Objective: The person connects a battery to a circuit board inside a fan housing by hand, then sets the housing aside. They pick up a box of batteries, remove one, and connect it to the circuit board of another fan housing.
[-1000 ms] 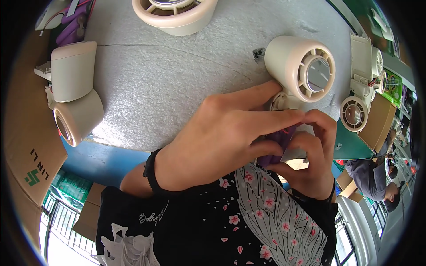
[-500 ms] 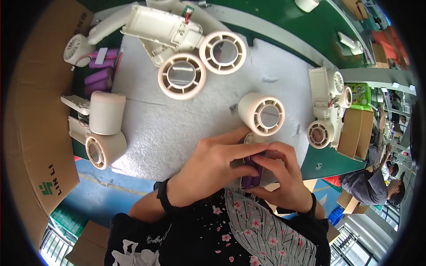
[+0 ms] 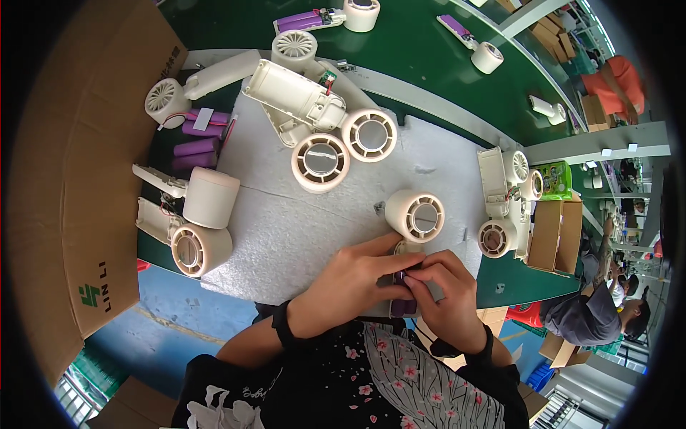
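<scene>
While both hands work close together, the left hand (image 3: 350,282) curls its fingers and thumb around the open handle of a white fan (image 3: 414,214), and the right hand (image 3: 450,293) brings thumb and fingertips together against it; whether these pinch anything small is hidden. Purple battery cells (image 3: 402,306) show in the handle, just below the fingertips and between the two hands. The fan's round head lies just beyond the fingers, its ringed face turned up, on a pale foam sheet (image 3: 286,229) that covers part of the green counter (image 3: 414,64). Farther ahead of the left hand, two ring-faced fan heads (image 3: 320,163) lie side by side, with an open white casing (image 3: 293,93) just behind them. Well to the left of the hands are two more fans (image 3: 213,198), with loose purple cells (image 3: 196,152) behind them and a tall cardboard box (image 3: 78,179) farther out. Well to the right of the right hand lies a cluster of opened fans (image 3: 494,237), beside a small cardboard box (image 3: 556,232) and a bright green package (image 3: 554,180).
</scene>
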`<control>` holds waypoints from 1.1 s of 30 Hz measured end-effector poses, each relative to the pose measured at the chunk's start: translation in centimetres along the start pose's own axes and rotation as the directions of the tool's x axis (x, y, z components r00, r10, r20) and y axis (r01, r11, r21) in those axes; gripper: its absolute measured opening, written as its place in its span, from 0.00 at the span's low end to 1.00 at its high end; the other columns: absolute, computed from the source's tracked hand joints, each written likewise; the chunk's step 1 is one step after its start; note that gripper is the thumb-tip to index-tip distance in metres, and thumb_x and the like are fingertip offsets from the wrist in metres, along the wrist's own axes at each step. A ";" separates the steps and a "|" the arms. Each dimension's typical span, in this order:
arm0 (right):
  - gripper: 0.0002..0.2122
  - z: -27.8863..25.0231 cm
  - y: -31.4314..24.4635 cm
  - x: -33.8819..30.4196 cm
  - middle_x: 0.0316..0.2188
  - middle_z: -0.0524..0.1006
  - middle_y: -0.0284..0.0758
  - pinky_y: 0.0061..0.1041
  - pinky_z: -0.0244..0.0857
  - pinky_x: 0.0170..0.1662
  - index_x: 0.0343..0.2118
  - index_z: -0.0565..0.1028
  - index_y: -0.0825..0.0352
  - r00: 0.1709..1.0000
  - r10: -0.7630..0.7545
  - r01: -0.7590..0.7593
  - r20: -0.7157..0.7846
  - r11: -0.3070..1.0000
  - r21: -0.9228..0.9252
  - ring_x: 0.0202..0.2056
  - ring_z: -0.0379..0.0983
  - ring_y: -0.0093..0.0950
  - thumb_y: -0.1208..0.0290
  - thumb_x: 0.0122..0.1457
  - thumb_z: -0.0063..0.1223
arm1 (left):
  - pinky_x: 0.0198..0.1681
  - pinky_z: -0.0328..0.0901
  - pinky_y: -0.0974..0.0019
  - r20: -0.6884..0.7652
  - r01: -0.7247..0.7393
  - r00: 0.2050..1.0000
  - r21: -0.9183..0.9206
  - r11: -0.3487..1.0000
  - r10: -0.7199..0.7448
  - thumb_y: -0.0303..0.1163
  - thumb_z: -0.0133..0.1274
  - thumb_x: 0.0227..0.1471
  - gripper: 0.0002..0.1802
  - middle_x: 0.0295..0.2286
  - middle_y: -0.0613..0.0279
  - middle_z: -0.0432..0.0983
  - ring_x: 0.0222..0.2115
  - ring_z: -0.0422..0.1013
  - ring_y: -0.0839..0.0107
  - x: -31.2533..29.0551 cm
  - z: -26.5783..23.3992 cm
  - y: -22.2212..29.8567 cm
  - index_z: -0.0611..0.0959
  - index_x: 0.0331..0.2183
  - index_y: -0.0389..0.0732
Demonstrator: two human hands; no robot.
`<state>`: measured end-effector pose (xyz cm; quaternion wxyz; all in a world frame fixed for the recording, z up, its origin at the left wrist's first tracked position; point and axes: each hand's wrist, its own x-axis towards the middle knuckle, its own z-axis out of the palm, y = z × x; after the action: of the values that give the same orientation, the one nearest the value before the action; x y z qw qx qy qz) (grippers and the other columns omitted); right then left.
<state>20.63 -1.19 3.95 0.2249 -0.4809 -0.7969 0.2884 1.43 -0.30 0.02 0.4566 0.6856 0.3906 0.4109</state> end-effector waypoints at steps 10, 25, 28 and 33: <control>0.24 -1.6 -0.9 -0.4 0.44 0.72 0.41 0.33 0.69 0.43 0.43 0.75 0.74 0.971 -0.162 0.179 0.176 0.980 -0.087 0.42 0.71 0.41 0.80 0.38 0.67 | 0.35 0.72 0.61 0.027 0.014 1.000 0.021 1.000 -0.014 0.27 0.67 0.35 0.29 0.41 0.51 0.73 0.31 0.75 0.59 0.1 0.1 -0.1 0.81 0.45 0.43; 0.27 -2.4 -1.2 10.0 0.50 0.72 0.48 0.37 0.68 0.48 0.51 0.70 0.73 0.931 -0.115 -0.102 -0.348 0.831 -0.547 0.50 0.71 0.42 0.79 0.45 0.63 | 0.42 0.71 0.62 -0.250 -0.035 0.967 0.059 0.998 0.049 0.26 0.66 0.39 0.33 0.52 0.54 0.64 0.39 0.72 0.61 -0.6 0.1 -0.4 0.76 0.51 0.46; 0.25 -4.8 -4.4 9.3 0.48 0.74 0.46 0.33 0.69 0.45 0.50 0.71 0.71 0.981 -0.065 -0.034 -0.184 0.870 -0.491 0.46 0.73 0.39 0.79 0.46 0.63 | 0.42 0.70 0.62 -0.261 -0.050 0.963 0.074 0.996 0.068 0.26 0.65 0.41 0.30 0.51 0.54 0.66 0.38 0.72 0.61 -1.7 0.1 -0.3 0.77 0.49 0.45; 0.21 -8.6 -7.2 11.8 0.43 0.77 0.42 0.27 0.70 0.39 0.48 0.74 0.68 0.991 0.135 -0.124 0.000 0.916 -0.380 0.38 0.76 0.32 0.77 0.49 0.62 | 0.42 0.70 0.62 -0.226 -0.103 0.966 0.107 0.989 0.125 0.29 0.63 0.44 0.23 0.46 0.54 0.70 0.38 0.73 0.60 -1.8 0.4 -1.1 0.80 0.45 0.45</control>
<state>16.35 8.76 16.08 0.0976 -0.5631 -0.8069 0.1493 0.94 -1.76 -1.47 0.3504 0.6753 0.4200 0.4948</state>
